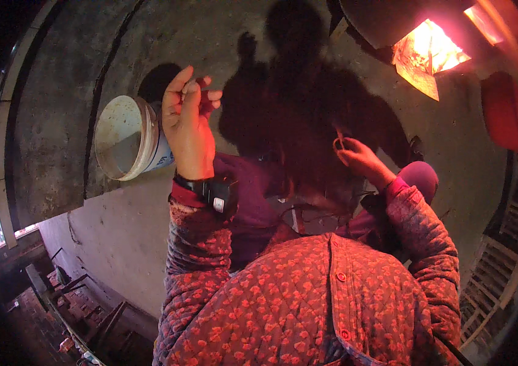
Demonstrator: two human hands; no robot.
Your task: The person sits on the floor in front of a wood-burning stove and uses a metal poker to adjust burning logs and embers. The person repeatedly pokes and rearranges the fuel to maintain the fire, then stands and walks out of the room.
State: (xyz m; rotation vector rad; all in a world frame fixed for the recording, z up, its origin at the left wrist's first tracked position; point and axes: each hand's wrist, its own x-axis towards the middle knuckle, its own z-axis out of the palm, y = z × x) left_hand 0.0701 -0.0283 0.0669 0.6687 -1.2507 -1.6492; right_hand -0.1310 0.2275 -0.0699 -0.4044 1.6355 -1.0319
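L hand (187, 119) raised, fingers pinched on small dark item, unclear what. R hand (361, 160) grips small ring-shaped object (339, 143). White bucket (129, 138) on floor, far left.

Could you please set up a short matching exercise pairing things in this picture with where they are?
Things:
1. round white plastic bucket
2. black wrist device
3. small thin ring-shaped item
4. bright orange-lit opening

Places:
A. at the right hand's fingertips
B. top right of the picture
C. strapped below the raised left hand
D. on the grey concrete floor, left of the left hand

Pairs: 1-D, 2-C, 3-A, 4-B
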